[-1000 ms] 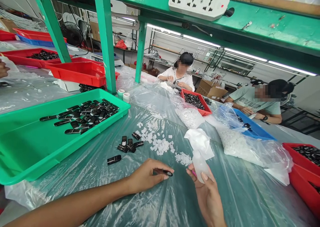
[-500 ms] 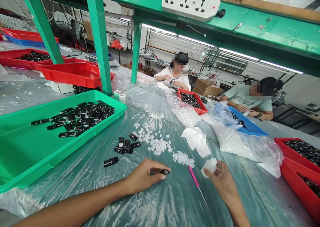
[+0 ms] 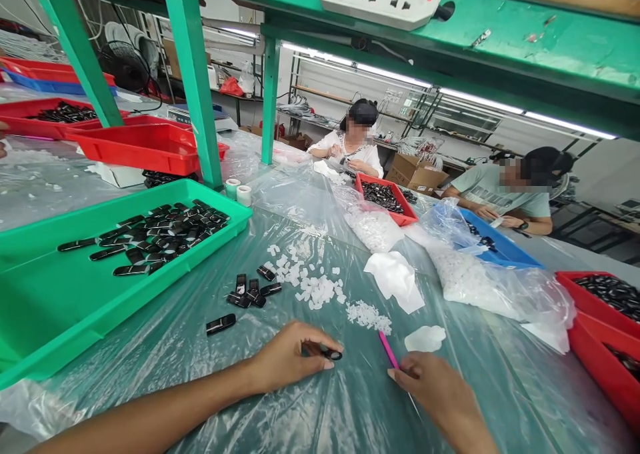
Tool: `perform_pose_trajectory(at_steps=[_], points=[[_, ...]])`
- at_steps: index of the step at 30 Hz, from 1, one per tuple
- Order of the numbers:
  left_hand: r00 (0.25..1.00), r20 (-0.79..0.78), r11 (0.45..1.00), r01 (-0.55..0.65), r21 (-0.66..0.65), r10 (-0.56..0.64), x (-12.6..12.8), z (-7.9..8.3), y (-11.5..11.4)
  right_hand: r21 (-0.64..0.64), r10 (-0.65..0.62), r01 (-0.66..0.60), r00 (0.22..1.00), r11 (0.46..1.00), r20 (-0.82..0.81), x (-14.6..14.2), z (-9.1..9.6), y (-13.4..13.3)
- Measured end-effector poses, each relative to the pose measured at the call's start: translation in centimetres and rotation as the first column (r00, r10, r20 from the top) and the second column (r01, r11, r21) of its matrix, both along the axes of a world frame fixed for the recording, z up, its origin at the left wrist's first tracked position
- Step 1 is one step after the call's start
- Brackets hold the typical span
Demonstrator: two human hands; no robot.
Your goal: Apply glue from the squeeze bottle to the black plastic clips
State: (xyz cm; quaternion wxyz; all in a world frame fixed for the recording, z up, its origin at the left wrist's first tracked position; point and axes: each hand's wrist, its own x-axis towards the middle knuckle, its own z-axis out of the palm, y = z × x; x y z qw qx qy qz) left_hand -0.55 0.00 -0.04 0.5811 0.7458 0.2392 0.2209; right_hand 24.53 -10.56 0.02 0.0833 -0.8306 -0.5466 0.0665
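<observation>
My left hand (image 3: 293, 357) rests on the plastic-covered table, fingers pinched on a small black part (image 3: 331, 354). To its right, my right hand (image 3: 435, 391) closes its fingers on a thin pink tool (image 3: 387, 348) lying on the table. A small white cloth (image 3: 425, 338) lies just beyond that hand. Loose white bits (image 3: 313, 287) and several black parts (image 3: 250, 293) are scattered ahead of my left hand.
A green tray (image 3: 60, 307) with black parts sits at the left. Red trays (image 3: 145, 144) stand behind it, more red trays (image 3: 600, 321) at the right. Bags of white pieces (image 3: 480, 284) lie ahead. Two other people work across the table.
My right hand put the white cloth down on the table, drew back toward me and took hold of the pink tool. My left hand stayed in place with the black part.
</observation>
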Motion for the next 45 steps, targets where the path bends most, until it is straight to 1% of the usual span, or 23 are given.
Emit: perform_pose_trajectory(at_steps=[3,5,7,9,11,12,13,15,17,18,19,21,23,25,27,29,32,34,36,38,41,43,45], points=[[1.0,-0.026,1.0,0.011,0.012,-0.011,-0.1,0.2,-0.1,-0.132,0.011,0.005,0.992,0.991,0.127,-1.9,0.5,0.8],[0.999,-0.038,0.999,0.024,0.029,-0.023,-0.2,0.3,-0.1,-0.163,0.004,0.033,0.976,0.986,0.218,-2.5,0.7,1.1],[0.999,-0.039,0.998,0.038,0.041,-0.037,-0.2,0.3,-0.2,-0.161,-0.006,0.045,0.972,0.986,0.234,-2.6,1.0,1.1],[0.998,-0.031,0.998,0.058,0.032,-0.057,-0.2,0.4,-0.2,-0.086,-0.026,0.037,0.992,0.996,0.127,-2.5,1.4,1.1],[0.996,-0.019,0.997,0.082,0.011,-0.082,-0.2,0.4,-0.2,0.089,-0.024,0.035,0.992,0.995,-0.123,-2.6,1.9,0.9],[0.996,-0.015,0.996,0.093,0.001,-0.093,-0.2,0.4,-0.2,0.207,-0.004,0.064,0.96,0.976,-0.279,-2.8,2.2,0.7],[0.995,-0.012,0.995,0.103,-0.009,-0.103,-0.2,0.4,-0.2,0.323,0.034,0.116,0.905,0.939,-0.425,-3.2,2.5,0.6],[0.993,-0.008,0.993,0.116,-0.014,-0.116,-0.2,0.4,-0.2,0.503,0.15,0.251,0.764,0.827,-0.628,-4.3,2.8,0.2],[0.992,-0.006,0.992,0.123,-0.005,-0.123,-0.1,0.4,-0.2,0.598,0.283,0.343,0.644,0.724,-0.711,-5.7,3.0,-0.1],[0.992,-0.006,0.992,0.124,-0.001,-0.124,-0.1,0.5,-0.2,0.626,0.344,0.371,0.593,0.686,-0.728,-6.4,3.0,-0.3],[0.992,-0.007,0.992,0.124,0.004,-0.124,-0.1,0.5,-0.3,0.644,0.395,0.386,0.55,0.66,-0.735,-7.0,2.9,-0.3],[0.992,-0.01,0.992,0.124,0.013,-0.123,0.0,0.5,-0.3,0.656,0.462,0.392,0.485,0.645,-0.743,-7.9,2.7,-0.4],[0.993,-0.007,0.992,0.122,0.03,-0.122,0.0,0.5,-0.3,0.652,0.493,0.37,0.441,0.662,-0.75,-8.4,2.3,-0.3],[0.993,-0.005,0.992,0.119,0.045,-0.119,0.0,0.5,-0.3,0.644,0.504,0.337,0.417,0.686,-0.756,-8.5,2.0,-0.3],[0.993,-0.007,0.991,0.119,0.052,-0.119,0.0,0.5,-0.3,0.645,0.511,0.305,0.416,0.701,-0.752,-8.6,1.6,-0.2],[0.993,-0.008,0.991,0.121,0.059,-0.121,-0.1,0.5,-0.4,0.657,0.519,0.273,0.434,0.703,-0.736,-8.6,1.3,-0.2],[0.992,-0.003,0.99,0.125,0.062,-0.125,-0.1,0.6,-0.4,0.679,0.529,0.231,0.473,0.697,-0.704,-8.7,0.9,-0.2],[0.992,-0.001,0.99,0.126,0.055,-0.126,-0.1,0.7,-0.4,0.71,0.552,0.193,0.504,0.678,-0.665,-8.5,0.8,-0.1],[0.992,-0.003,0.991,0.124,0.054,-0.124,-0.1,0.8,-0.4,0.766,0.605,0.113,0.545,0.633,-0.581,-8.3,0.8,-0.1],[0.993,-0.009,0.991,0.117,0.059,-0.117,-0.1,0.7,-0.4,0.82,0.666,-0.018,0.595,0.572,-0.451,-7.9,0.9,-0.2],[0.996,-0.021,0.994,0.091,0.063,-0.09,-0.1,0.5,-0.4,0.85,0.709,-0.209,0.663,0.484,-0.241,-7.7,1.2,-0.4],[0.997,-0.032,0.995,0.071,0.064,-0.069,-0.2,0.3,-0.4,0.864,0.689,-0.257,0.713,0.433,-0.133,-8.0,1.3,-0.5],[0.997,-0.045,0.996,0.057,0.065,-0.055,-0.2,0.2,-0.4,0.883,0.651,-0.258,0.756,0.392,-0.068,-8.5,1.2,-0.7]])
